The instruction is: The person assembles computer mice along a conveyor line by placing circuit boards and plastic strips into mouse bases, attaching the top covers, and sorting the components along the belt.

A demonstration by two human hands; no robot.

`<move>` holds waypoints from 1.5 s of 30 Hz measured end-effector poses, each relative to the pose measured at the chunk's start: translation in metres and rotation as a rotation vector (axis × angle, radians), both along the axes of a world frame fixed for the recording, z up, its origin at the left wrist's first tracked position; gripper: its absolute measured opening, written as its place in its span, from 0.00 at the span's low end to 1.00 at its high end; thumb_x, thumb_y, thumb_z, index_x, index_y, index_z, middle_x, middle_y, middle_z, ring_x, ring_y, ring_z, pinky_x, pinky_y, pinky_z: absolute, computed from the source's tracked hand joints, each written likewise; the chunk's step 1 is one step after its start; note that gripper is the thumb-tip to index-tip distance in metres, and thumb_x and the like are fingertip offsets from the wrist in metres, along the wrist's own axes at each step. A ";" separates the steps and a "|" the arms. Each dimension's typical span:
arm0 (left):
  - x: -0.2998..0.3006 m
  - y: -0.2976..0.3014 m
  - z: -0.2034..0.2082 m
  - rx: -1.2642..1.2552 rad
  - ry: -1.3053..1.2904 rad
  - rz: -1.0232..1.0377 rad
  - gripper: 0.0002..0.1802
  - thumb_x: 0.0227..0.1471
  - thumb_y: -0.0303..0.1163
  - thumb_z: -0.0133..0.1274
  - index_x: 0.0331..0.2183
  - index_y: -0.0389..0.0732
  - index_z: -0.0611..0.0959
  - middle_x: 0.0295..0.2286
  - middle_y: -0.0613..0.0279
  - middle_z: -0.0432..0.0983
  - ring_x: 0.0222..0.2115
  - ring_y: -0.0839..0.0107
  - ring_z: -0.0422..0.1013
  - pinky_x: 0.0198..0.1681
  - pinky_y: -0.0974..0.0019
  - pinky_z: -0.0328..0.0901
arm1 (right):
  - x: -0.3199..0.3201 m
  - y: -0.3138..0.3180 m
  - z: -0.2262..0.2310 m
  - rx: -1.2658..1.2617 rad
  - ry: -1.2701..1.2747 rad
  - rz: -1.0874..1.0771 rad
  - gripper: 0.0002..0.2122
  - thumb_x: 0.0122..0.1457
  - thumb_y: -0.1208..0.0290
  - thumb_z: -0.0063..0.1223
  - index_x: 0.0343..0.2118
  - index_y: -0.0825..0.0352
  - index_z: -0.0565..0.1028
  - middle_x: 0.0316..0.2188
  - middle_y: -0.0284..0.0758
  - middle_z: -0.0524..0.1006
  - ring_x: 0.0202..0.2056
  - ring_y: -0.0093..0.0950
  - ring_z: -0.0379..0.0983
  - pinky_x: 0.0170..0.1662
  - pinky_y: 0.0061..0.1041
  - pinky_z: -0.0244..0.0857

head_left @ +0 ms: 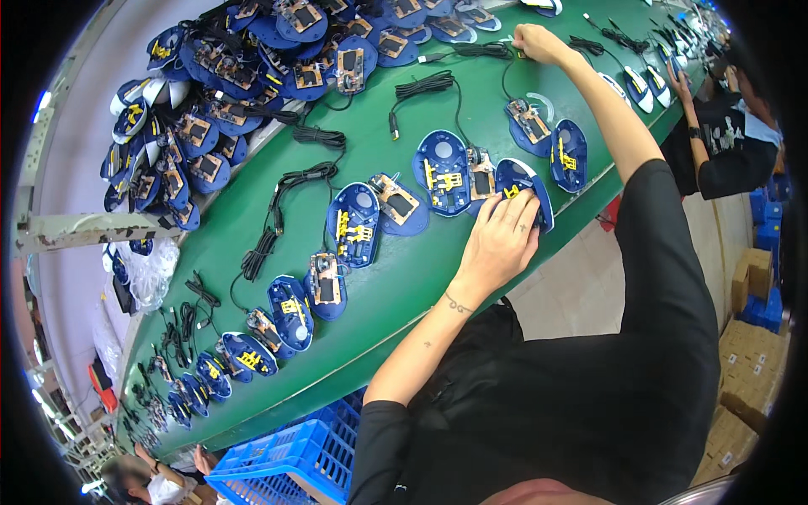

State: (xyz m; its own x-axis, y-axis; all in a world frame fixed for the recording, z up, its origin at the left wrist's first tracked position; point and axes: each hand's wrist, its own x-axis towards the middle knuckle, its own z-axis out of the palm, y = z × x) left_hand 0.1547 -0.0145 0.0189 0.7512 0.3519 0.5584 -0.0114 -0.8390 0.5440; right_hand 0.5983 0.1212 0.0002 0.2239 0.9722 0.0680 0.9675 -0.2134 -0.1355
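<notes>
My left hand (502, 240) is closed over a blue mouse top shell (539, 192), which is tilted, with yellow parts inside. Next to it lies a mouse base with a circuit board (481, 175). Out across the green belt, my right hand (543, 44) has its fingertips pinched together beside a bundled black cable (484, 50); what they hold is too small to make out. That cable runs down to another mouse base (528, 122), beside an upturned blue shell (569, 156). An opened shell (443, 172) sits left of my left hand.
The green conveyor belt (379, 303) carries more opened mice in a row. Many mouse bases are heaped (227, 76) beyond its far edge. A blue crate (290, 459) stands below left, cartons (749, 366) at right. A co-worker's arm (686, 105) reaches in at far right.
</notes>
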 end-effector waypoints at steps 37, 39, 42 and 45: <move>-0.009 -0.003 -0.004 0.022 0.132 0.022 0.27 0.44 0.39 0.63 0.44 0.35 0.76 0.52 0.53 0.65 0.53 0.56 0.63 0.57 0.52 0.56 | -0.124 -0.116 0.023 -0.012 -0.099 -0.196 0.19 0.60 0.55 0.50 0.34 0.72 0.72 0.31 0.54 0.78 0.37 0.54 0.74 0.41 0.49 0.67; -0.014 -0.004 -0.005 0.038 0.134 0.013 0.26 0.44 0.40 0.62 0.44 0.35 0.76 0.52 0.52 0.65 0.53 0.56 0.63 0.57 0.52 0.56 | -0.135 -0.116 0.019 0.010 -0.068 -0.304 0.19 0.59 0.55 0.51 0.34 0.71 0.72 0.32 0.54 0.78 0.37 0.54 0.75 0.41 0.50 0.67; -0.011 -0.014 -0.004 0.045 0.081 -0.001 0.25 0.45 0.39 0.61 0.43 0.35 0.77 0.52 0.52 0.65 0.53 0.56 0.62 0.57 0.51 0.55 | -0.131 -0.124 0.020 0.009 -0.101 -0.362 0.17 0.59 0.57 0.51 0.34 0.71 0.72 0.33 0.55 0.77 0.38 0.54 0.74 0.42 0.50 0.67; -0.012 -0.018 -0.006 0.063 0.073 -0.004 0.25 0.45 0.39 0.61 0.43 0.34 0.77 0.53 0.52 0.65 0.54 0.57 0.62 0.58 0.51 0.55 | -0.099 -0.128 0.011 -0.022 -0.078 -0.238 0.16 0.61 0.59 0.47 0.35 0.72 0.70 0.33 0.57 0.76 0.39 0.56 0.72 0.42 0.50 0.64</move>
State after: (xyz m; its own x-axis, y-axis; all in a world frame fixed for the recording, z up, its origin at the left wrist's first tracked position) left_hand 0.1424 -0.0321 0.0126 0.7918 0.3149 0.5234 0.0231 -0.8718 0.4894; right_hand 0.4991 -0.0064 0.0116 0.4414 0.8943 0.0737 0.8971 -0.4382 -0.0555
